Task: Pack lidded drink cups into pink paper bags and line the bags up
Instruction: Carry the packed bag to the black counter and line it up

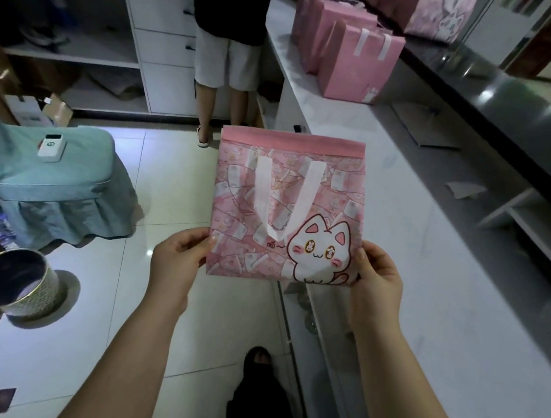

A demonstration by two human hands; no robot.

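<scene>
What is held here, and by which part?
A flat pink bag, pinched at its lower side edges: left hand on the left edge, right hand on the right.

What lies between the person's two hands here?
Head view: a flat, unopened pink cat-print bag spans the gap, with the left hand and right hand each pinching one of its near corners.

Both forearms reach up from the lower frame toward centre. The left hand and right hand each pinch a lower corner of the bag, thumbs in front.
</scene>
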